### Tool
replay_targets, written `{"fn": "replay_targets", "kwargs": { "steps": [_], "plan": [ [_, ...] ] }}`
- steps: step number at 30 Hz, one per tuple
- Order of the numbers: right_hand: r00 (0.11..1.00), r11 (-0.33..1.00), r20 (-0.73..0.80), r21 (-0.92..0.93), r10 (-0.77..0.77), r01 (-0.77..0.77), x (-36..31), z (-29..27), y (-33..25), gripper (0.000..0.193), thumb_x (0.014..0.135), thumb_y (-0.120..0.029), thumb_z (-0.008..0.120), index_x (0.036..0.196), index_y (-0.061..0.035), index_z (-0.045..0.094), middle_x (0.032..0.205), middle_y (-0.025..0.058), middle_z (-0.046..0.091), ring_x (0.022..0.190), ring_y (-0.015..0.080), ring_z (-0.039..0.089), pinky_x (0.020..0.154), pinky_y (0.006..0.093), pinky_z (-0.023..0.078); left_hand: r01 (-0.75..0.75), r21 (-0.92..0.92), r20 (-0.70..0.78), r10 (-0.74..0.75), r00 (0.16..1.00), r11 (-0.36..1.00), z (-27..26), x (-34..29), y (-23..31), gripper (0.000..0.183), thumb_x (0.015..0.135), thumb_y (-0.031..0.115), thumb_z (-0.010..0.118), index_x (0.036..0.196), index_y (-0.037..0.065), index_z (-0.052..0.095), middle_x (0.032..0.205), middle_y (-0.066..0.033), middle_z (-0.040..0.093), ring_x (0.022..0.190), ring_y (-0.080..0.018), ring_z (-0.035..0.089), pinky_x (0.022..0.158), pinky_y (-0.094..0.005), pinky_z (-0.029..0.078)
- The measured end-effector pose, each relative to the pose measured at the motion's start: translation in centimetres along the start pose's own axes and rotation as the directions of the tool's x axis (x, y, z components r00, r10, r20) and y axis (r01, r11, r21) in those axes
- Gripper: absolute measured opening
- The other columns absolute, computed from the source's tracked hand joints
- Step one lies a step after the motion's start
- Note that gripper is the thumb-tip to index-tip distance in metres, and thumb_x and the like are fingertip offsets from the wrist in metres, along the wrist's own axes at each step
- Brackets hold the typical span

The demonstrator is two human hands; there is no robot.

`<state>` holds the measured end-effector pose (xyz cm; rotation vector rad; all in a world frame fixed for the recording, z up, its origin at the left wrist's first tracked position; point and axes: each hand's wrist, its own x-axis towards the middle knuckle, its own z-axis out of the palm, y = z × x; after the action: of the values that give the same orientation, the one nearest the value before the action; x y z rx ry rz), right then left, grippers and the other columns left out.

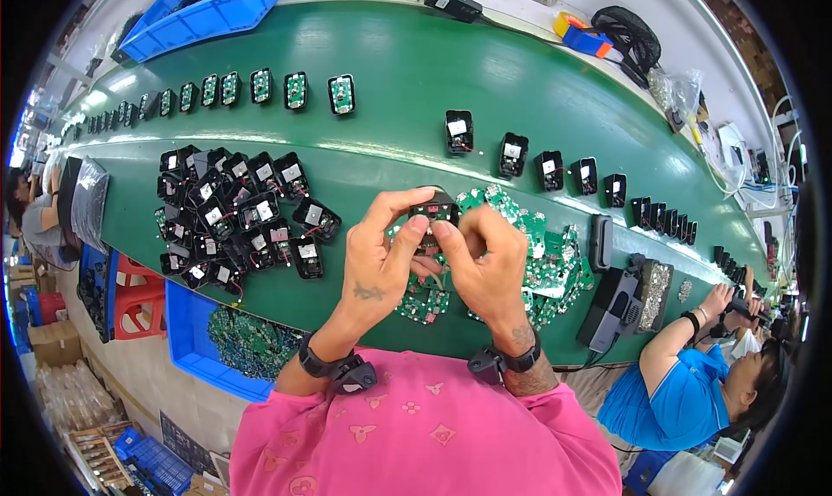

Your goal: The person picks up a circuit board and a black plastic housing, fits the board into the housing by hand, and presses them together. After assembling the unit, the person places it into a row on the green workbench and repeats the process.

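A small black plastic housing point(436, 203) is held over the middle of the green table, between my left hand point(380, 249) and my right hand point(491, 266). Both thumbs press at its open face, where part of a circuit board shows; the fingers partly hide the inside. Left of my hands lies a heap of black housings point(258, 210) with white blocks and thin wires. Loose green circuit boards point(555, 266) are piled beneath and beside my right hand. Several housings fitted with green boards point(342, 95) form a row at the far left.
A line of black housings point(512, 154) runs to the right. Beyond the board pile stand a dark device point(611, 310) and a tray of small metal parts point(654, 297). A blue crate point(195, 349) sits lower left. At right, a co-worker in blue point(672, 401) reaches over the table.
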<state>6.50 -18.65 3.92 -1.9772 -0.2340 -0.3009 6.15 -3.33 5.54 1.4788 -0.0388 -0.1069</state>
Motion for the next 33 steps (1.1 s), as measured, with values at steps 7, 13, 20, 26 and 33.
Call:
{"fn": "replay_targets", "kwargs": {
  "steps": [7, 13, 20, 26, 33],
  "plan": [
    [0.999, 0.984, 0.047, 0.174, 0.019, -0.027, 0.0, 0.9, 0.0, 0.033, 0.098, -0.012, 0.058, 0.13, -0.0031, 0.056, 0.092, 0.009, 0.061, 0.077, 0.0186, 0.056, 0.068, 0.0318, 0.047, -0.065, -0.011, -0.062, 0.064, 0.996, 0.998, 1.2, 0.1, -0.9, 0.026, 0.102, 0.013, 0.053, 0.126, 0.001, 0.055, 0.102, -0.0129, 0.069, 0.071, -0.016, 0.07, 0.053, -0.0254, 0.057],
    [0.996, 0.96, -0.092, 0.277, -0.017, 0.042, 0.0, 3.1, 2.2, 0.03, 0.097, -0.009, 0.056, 0.127, -0.0041, 0.058, 0.096, 0.0128, 0.06, 0.084, 0.0267, 0.06, 0.075, 0.037, 0.049, -0.309, 0.271, -0.15, 0.357, 0.922, 0.912, 1.6, 1.2, -3.2, 0.02, 0.101, 0.012, 0.056, 0.119, 0.002, 0.06, 0.1, -0.014, 0.071, 0.075, -0.0165, 0.07, 0.061, -0.03, 0.055],
    [0.985, 0.924, -0.025, 0.352, 0.171, -0.151, 6.1, 3.6, 2.9, 0.032, 0.096, -0.01, 0.057, 0.127, -0.0024, 0.059, 0.103, 0.0154, 0.063, 0.088, 0.0257, 0.063, 0.077, 0.0365, 0.051, -0.379, 0.319, -0.126, 0.436, 0.891, 0.868, 0.5, 8.3, -3.6, 0.02, 0.099, 0.01, 0.053, 0.117, 0.003, 0.061, 0.096, -0.0146, 0.071, 0.074, -0.0175, 0.07, 0.062, -0.0322, 0.055],
    [0.991, 0.982, -0.119, -0.186, -0.056, 0.033, 4.4, 2.2, 6.1, 0.034, 0.09, -0.015, 0.068, 0.122, -0.0029, 0.063, 0.103, 0.0152, 0.061, 0.095, 0.0301, 0.06, 0.082, 0.0406, 0.049, -0.014, 0.255, -0.233, 0.075, 0.97, 0.967, -3.7, 17.1, -6.1, 0.025, 0.101, 0.011, 0.048, 0.122, 0.003, 0.058, 0.092, -0.0119, 0.066, 0.066, -0.0174, 0.069, 0.052, -0.0339, 0.057],
    [0.989, 0.975, 0.143, -0.217, -0.022, 0.053, -0.5, 1.0, 5.5, 0.019, 0.084, -0.011, 0.072, 0.1, -0.0023, 0.069, 0.099, 0.0146, 0.061, 0.095, 0.0341, 0.057, 0.085, 0.0427, 0.046, 0.103, 0.815, -0.271, 0.217, 0.938, 0.571, -6.7, 20.1, -9.0, 0.043, 0.096, 0.014, 0.056, 0.139, 0.007, 0.052, 0.112, -0.0284, 0.064, 0.104, -0.0382, 0.068, 0.075, -0.0418, 0.058]
  ]
}}
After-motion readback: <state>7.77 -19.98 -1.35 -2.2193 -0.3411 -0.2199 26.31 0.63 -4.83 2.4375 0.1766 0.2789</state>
